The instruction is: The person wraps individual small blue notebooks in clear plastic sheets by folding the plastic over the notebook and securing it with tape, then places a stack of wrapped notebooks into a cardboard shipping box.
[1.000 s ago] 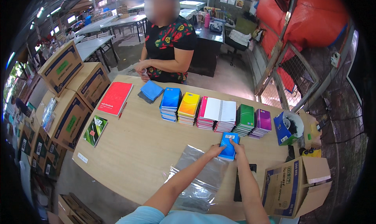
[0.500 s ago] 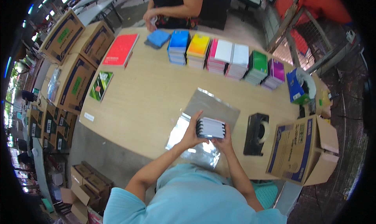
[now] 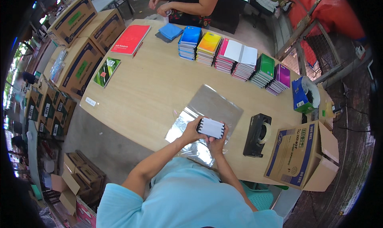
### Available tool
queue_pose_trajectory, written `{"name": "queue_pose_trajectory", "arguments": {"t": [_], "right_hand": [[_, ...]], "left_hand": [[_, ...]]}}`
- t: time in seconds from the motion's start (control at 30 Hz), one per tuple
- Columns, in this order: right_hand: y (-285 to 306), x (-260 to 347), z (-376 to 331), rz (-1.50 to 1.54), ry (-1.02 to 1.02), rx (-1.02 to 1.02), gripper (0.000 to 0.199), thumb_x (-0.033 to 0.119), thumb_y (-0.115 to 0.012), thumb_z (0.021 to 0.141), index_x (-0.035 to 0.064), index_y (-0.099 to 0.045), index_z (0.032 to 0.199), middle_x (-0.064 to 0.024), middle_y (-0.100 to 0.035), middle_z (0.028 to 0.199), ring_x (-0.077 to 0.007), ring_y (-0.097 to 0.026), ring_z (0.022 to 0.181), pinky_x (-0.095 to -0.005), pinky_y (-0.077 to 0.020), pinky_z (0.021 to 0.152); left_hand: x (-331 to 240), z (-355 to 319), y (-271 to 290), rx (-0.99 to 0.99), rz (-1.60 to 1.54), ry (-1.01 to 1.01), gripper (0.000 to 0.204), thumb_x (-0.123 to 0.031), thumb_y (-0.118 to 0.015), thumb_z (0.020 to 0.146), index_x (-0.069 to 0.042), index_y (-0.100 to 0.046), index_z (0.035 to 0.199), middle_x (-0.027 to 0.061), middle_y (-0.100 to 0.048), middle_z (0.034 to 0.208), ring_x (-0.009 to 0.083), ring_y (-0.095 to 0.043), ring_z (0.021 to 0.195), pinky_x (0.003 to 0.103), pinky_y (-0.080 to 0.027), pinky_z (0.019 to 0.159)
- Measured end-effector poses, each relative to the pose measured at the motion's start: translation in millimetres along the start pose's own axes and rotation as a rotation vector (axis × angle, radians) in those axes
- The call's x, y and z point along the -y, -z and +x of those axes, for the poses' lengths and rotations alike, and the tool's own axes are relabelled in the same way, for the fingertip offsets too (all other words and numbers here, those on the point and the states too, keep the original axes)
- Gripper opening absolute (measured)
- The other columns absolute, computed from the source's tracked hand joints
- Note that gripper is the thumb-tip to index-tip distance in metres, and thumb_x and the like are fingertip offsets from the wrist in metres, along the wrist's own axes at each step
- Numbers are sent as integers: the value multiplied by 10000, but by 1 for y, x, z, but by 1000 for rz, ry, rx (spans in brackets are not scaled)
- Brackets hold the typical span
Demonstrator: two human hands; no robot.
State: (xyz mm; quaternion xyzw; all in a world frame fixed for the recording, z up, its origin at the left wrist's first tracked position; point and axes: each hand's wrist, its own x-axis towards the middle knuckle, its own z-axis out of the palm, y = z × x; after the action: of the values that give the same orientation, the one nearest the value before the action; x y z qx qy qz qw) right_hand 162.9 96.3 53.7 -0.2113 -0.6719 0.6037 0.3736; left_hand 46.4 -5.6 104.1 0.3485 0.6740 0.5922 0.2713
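Note:
My left hand (image 3: 192, 132) and my right hand (image 3: 218, 143) grip a small stack of spiral notebooks (image 3: 211, 128) between them, one at each side. White page surfaces and black spiral binding show on the stack; its underside is hidden by my fingers. Below it, clear plastic sheets or bags (image 3: 215, 102) lie flat on the table and reflect light. To the right of my hands stands a black tape dispenser (image 3: 253, 142) with a roll of clear tape (image 3: 264, 133).
Along the table's (image 3: 143, 96) far side stand stacks of blue (image 3: 189, 44), yellow (image 3: 208, 48), pink (image 3: 224, 58), green (image 3: 263, 70) and purple (image 3: 279, 80) notebooks. A carton (image 3: 293, 154) is at right. A red notebook (image 3: 131, 40) lies far left. A co-worker's hands (image 3: 164, 8) are beyond the table.
The notebook stack has tipped so that more of its white top shows, and my right hand has shifted lower around it. The co-worker's hands have moved apart. My view has shifted slightly.

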Motion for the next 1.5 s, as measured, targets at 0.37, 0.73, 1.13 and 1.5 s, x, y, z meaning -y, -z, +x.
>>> {"name": "queue_pose_trajectory", "arguments": {"t": [0.37, 0.73, 1.13, 1.5], "right_hand": [[70, 29, 63, -168, -108, 60, 684, 446, -826, 733, -9, -595, 1188, -103, -676, 1014, -197, -638, 942, -338, -502, 864], [-6, 53, 107, -578, -413, 853, 565, 345, -824, 703, -15, -676, 1112, -170, -711, 938, -234, -686, 835, -364, -545, 755], [-23, 25, 100, -718, -354, 957, 643, 395, -873, 639, -4, -638, 1085, -159, -690, 1011, -234, -661, 951, -359, -515, 845], [-30, 25, 100, -705, -334, 999, 651, 411, -885, 610, -13, -640, 1039, -160, -688, 967, -246, -663, 921, -358, -520, 825]], "left_hand": [[28, -75, 30, -149, 519, -121, 641, -252, -762, 771, -43, -478, 1307, 188, -513, 1307, 349, -472, 1234, 444, -349, 1068], [24, -120, 56, -24, 955, -13, 763, -425, -690, 772, -102, -431, 1413, 101, -446, 1420, 306, -410, 1312, 660, -189, 1091], [24, -146, 52, -10, 878, -45, 633, -356, -740, 731, -126, -549, 1288, 73, -487, 1331, 267, -428, 1276, 649, -210, 1086], [25, -155, 49, 1, 911, -20, 642, -370, -724, 754, -132, -530, 1317, 71, -472, 1344, 266, -396, 1305, 671, -174, 1090]]}}
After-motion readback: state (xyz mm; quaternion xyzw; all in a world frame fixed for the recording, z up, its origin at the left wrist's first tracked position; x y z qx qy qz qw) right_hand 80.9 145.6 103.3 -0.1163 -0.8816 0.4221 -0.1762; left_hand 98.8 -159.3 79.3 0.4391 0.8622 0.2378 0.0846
